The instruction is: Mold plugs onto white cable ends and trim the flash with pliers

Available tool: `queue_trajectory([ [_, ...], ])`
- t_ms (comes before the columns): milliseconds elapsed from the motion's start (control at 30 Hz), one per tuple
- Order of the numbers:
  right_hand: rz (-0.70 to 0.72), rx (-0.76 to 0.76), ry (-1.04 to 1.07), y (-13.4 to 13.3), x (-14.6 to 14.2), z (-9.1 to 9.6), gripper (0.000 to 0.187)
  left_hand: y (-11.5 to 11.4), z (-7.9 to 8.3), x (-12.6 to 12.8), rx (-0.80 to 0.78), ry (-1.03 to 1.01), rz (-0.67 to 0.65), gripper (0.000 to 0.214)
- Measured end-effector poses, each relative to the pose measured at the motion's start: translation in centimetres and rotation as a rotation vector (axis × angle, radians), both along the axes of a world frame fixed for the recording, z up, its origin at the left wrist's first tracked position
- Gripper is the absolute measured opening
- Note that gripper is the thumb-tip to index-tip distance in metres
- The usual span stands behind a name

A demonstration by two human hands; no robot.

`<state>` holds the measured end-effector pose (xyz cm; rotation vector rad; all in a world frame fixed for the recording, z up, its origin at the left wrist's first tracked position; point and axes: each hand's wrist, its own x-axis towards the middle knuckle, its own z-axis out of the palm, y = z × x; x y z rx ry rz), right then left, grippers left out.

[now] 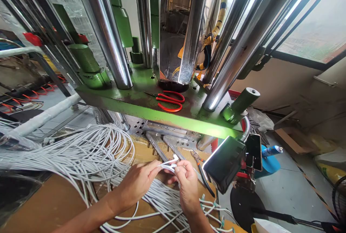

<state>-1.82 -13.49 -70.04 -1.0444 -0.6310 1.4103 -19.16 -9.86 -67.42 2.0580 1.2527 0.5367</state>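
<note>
My left hand [137,180] is closed, thumb and fingers pinching white cables [168,167] just above the wooden bench. Facing it, my right hand [186,182] grips the same cables near their ends, where a small white plug [175,158] sticks up between the hands. The right hand's inner fingers are partly hidden. A big heap of loose white cables [89,153] spreads to the left of my left hand, and more white cables [162,200] run under both wrists. Cable ends with greenish connectors [223,222] lie right of my right wrist.
A green press plate [140,105] on steel columns stands ahead, with red-handled scissors [170,101] on it. Pliers [202,175] lie right of my right hand, beside a black box-like device [225,162]. Metal rails [156,146] lie beyond my hands. The brown bench [62,204] shows at lower left.
</note>
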Motion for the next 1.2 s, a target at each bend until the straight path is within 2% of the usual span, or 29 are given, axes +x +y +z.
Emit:
queue_trajectory([
  [333,0.020,0.005,-0.011,0.1,0.0,-0.1,0.025,0.1,-0.2,-0.1,0.099,0.050,-0.046,0.028],
  [500,0.002,-0.025,-0.022,0.0,0.0,0.5,0.026,-0.1,-0.3,-0.1,0.166,0.013,-0.054,0.027],
  [667,0.018,-0.096,0.022,0.0,0.1,1.0,0.026,-0.2,0.1,-0.2,0.215,-0.091,-0.162,0.025],
  [800,0.041,-0.127,0.099,0.0,0.2,0.7,0.023,-0.6,0.3,-0.3,0.419,-0.061,-0.292,0.035],
  [900,0.085,-0.097,0.191,-0.1,0.3,0.7,0.025,-1.1,0.4,-0.4,0.600,-0.003,-0.302,0.035],
  [1000,0.159,-0.059,0.232,-0.2,0.6,0.8,0.024,-1.3,1.0,-0.5,0.703,0.043,-0.310,0.034],
  [1100,0.168,0.003,0.145,-0.1,1.2,0.8,0.024,-1.1,1.6,-0.9,0.808,0.125,-0.329,0.036],
  [1200,0.153,-0.006,-0.016,0.1,1.7,0.7,0.030,-0.9,1.9,-1.3,0.874,0.180,-0.325,0.037],
])
